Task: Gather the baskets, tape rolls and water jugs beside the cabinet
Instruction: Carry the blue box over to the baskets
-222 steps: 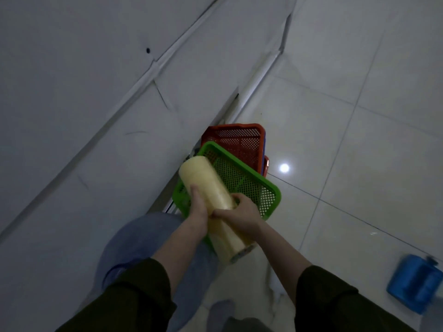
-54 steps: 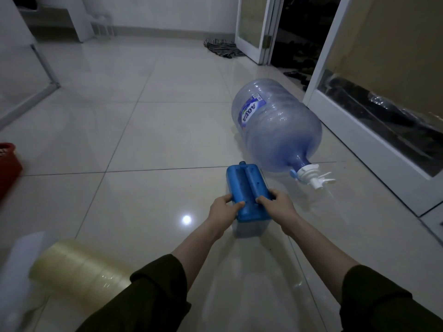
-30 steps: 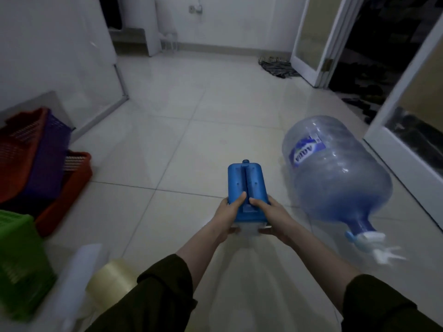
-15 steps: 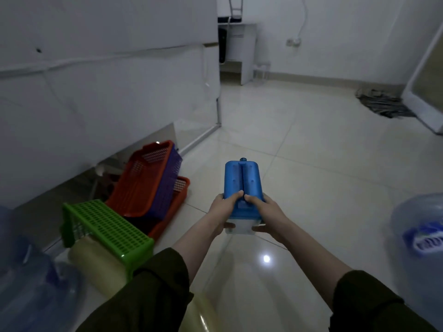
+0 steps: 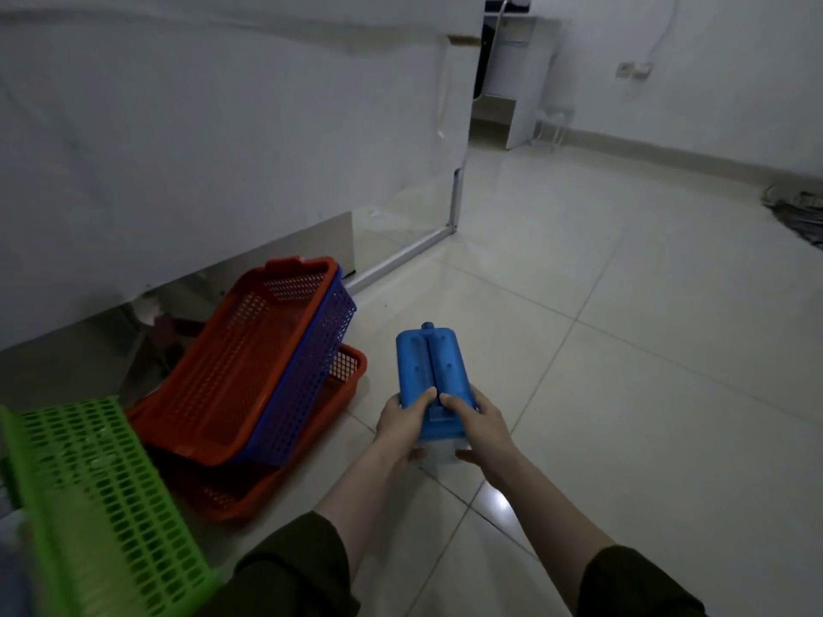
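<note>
Between your two grips sits the blue container [image 5: 429, 376]: blue top, clear base, long axis pointing away from you. Left grip [image 5: 401, 420] is clamped on the near-left corner, thumb on the blue top, fingers curled under the base. Right grip [image 5: 476, 423] is clamped on the near-right corner, same arrangement. Thumbs lie close together at the centre ridge. Can't tell whether the base clears the floor [image 5: 645, 394].

Left of the grips, apart from them: orange basket [image 5: 231, 362] nested in purple basket [image 5: 311, 380]. The pair is tilted, resting on a 2nd orange basket [image 5: 285, 478] that lies flat on the floor.

Further left & nearer you: green basket [image 5: 89, 496], tilted, partly blurred.

Beyond-left of the grips: white cabinet [image 5: 222, 149]; the baskets lie just beside its foot.

Below the right grip: light glare [image 5: 499, 501] on the tile.

Dark sleeves [image 5: 294, 567] cover your arms near the bottom edge; wrists bare.
</note>
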